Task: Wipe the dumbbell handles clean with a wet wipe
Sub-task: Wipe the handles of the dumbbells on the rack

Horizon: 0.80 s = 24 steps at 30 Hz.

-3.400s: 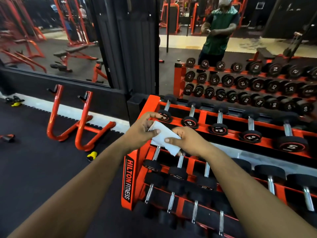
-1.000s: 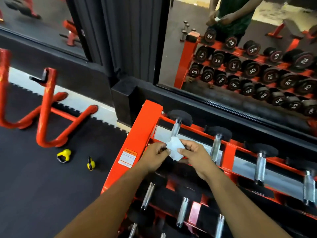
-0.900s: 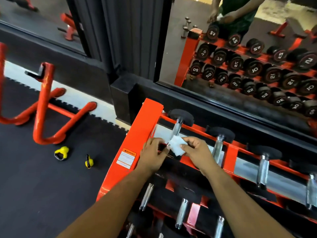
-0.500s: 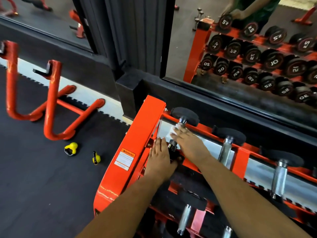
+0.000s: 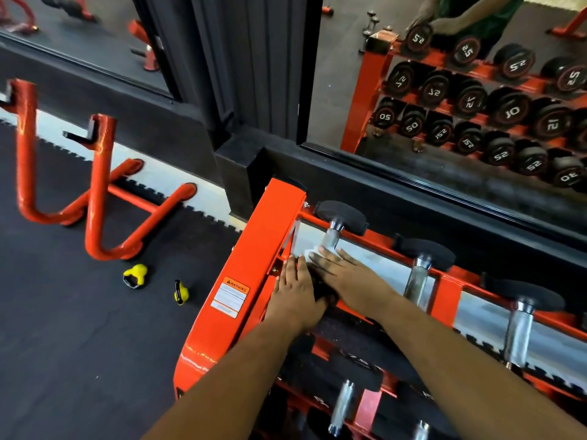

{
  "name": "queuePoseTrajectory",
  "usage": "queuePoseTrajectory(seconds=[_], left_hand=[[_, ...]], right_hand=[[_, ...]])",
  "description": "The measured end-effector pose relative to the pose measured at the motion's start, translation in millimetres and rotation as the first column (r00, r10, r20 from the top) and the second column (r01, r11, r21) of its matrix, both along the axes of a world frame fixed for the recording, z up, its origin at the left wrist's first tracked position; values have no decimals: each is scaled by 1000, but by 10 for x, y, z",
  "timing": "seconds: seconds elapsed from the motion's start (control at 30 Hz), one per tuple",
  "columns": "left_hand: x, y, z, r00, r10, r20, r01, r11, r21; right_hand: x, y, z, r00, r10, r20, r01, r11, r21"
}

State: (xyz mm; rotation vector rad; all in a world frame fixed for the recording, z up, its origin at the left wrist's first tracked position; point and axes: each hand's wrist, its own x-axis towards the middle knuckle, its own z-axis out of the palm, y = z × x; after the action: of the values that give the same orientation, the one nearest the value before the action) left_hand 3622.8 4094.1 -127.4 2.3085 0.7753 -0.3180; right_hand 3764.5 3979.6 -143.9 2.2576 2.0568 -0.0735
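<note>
Black rubber flooring [image 5: 63, 344] spreading across the left half, carrying an orange tubular stand [image 5: 95, 198] and two small yellow kettlebells [image 5: 135, 276] lying near the rack's foot. Mirror [image 5: 444, 90] running along the wall behind, reflecting rows of numbered black dumbbells.

Orange steel dumbbell rack [image 5: 251, 268] slanting from lower centre to upper right, bearing a warning label [image 5: 230, 296] on its end post. Holding, on the top tier, the leftmost dumbbell [image 5: 341, 214], then further dumbbells [image 5: 419, 274] with knurled chrome handles, spaced to the right; lower tiers showing more chrome handles and black heads.

Left hand [image 5: 293, 296] lying flat with fingers straight and close together, resting just inside the end post, beside the near head of the leftmost dumbbell; gripping nothing.

Right hand [image 5: 346, 274] reaching over the handle of the leftmost dumbbell, fingers extended, pressing down on the wipe; whether the thumb is curling under the handle, cannot tell.

White wet wipe [image 5: 313, 251] showing only as a small edge at the right fingertips, sitting on the lower part of that chrome handle, the upper part staying bare below the far head.
</note>
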Motion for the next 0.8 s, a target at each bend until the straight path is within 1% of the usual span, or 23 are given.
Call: queuePoseTrajectory(seconds=[0.03,0.07,0.1,0.13,0.17,0.2,0.23,0.3,0.33,0.37,0.4,0.43,0.47,0.5,0.57,0.63,0.67,0.73,0.8], left_hand=[[14,7,10,1000,0,-10,0,1000,-3],[25,12,17,1000,-3,-27,3,1000,-3],[29,9,25,999,-5,-48,5,1000,2],[32,9,31,998,-6,-65,7,1000,11],[35,14,35,997,-10,-76,11,1000,20],[38,18,39,996,-18,-84,20,999,25],[42,23,36,996,-27,-88,29,999,24],[37,22,19,996,-29,-81,32,999,26],[36,21,11,997,-28,-75,30,999,29],[39,19,9,997,-27,-74,29,999,31],[42,20,10,996,-28,-81,31,999,33],[44,17,20,995,-31,-94,34,999,35],[49,20,32,993,-33,-110,37,999,36],[56,23,45,992,-35,-123,40,999,35],[64,32,71,990,-38,-139,42,999,31],[64,39,69,987,-52,-150,56,998,27],[58,37,64,986,-56,-154,61,998,27],[63,42,58,988,-52,-148,57,998,29],[66,43,59,988,-50,-145,55,998,29]], right_hand=[[28,16,26,1000,5,23,-6,1000,5],[68,66,50,998,-40,46,40,999,17],[106,126,79,990,-130,50,129,991,30],[123,176,120,974,-227,23,226,973,45],[117,207,131,957,-288,1,288,956,57],[83,195,129,955,-294,-28,296,954,52],[43,141,105,966,-252,-56,254,967,31],[-56,-43,48,993,-87,-84,85,996,-19],[-71,-113,31,996,-32,-85,29,999,-40],[-45,-128,32,998,-5,-58,2,999,-42],[-3,-90,39,1000,-15,-16,15,1000,-22],[42,-21,56,997,-76,29,76,997,18],[81,60,87,984,-173,29,172,984,57],[106,140,110,962,-272,-4,272,960,63],[59,209,105,918,-382,-111,387,922,30],[-91,162,20,855,-428,-292,454,891,25],[-190,120,-16,789,-451,-418,511,859,38],[-318,120,-19,611,-458,-646,645,761,70],[-353,238,55,452,-470,-759,757,652,47]])
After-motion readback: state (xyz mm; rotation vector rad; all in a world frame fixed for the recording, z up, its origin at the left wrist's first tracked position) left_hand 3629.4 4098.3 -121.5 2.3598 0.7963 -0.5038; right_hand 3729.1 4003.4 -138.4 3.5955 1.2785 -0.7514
